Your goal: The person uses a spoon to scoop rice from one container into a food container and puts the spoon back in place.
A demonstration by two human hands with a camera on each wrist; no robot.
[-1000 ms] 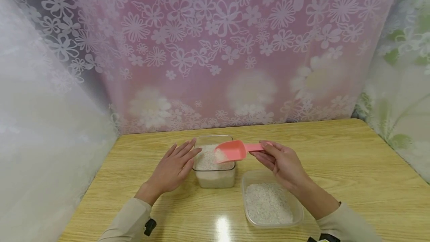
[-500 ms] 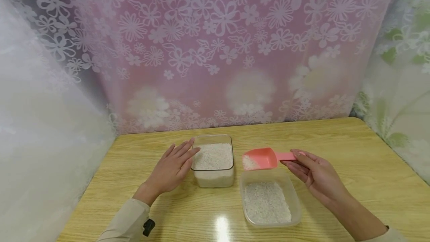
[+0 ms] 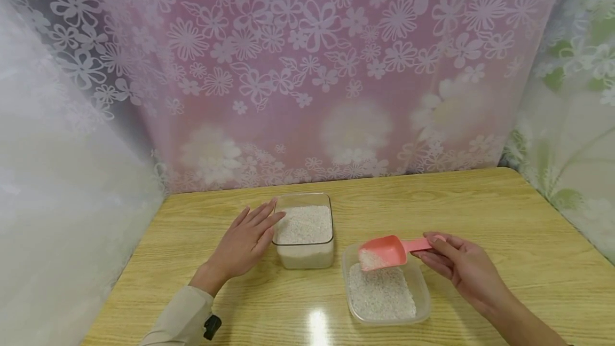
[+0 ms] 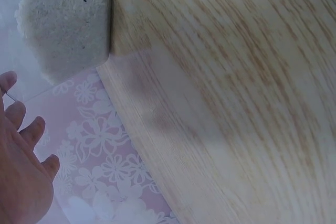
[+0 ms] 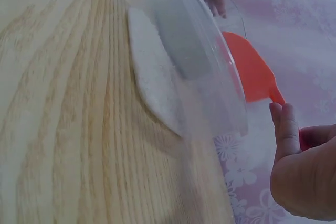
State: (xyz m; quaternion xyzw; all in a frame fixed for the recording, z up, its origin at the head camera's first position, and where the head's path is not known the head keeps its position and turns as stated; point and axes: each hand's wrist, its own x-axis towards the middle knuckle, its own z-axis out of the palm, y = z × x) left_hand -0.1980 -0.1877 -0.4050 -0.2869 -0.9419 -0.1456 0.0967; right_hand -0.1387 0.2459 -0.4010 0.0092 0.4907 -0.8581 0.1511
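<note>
My right hand (image 3: 463,268) grips the handle of a pink scoop (image 3: 391,250) that carries a small heap of white rice at its front. The scoop hangs over the far part of a low translucent plastic container (image 3: 423,311), in which a layer of rice (image 3: 381,295) lies. To its left stands a taller clear container (image 3: 307,258), filled well up with rice (image 3: 305,223). My left hand (image 3: 242,244) rests its straight, spread fingers on the left rim of that container. In the right wrist view the scoop (image 5: 249,69) shows behind the plastic container's wall (image 5: 210,40).
Both containers stand on a wood-grain table (image 3: 216,303). A pink flowered curtain (image 3: 298,95) hangs right behind the table's far edge. Pale sheets hang at the left (image 3: 72,202) and the right (image 3: 572,138).
My right hand has carried the scoop of rice from above the taller container rightward, then down and toward me over the low one. The left hand has stayed on the rim.
</note>
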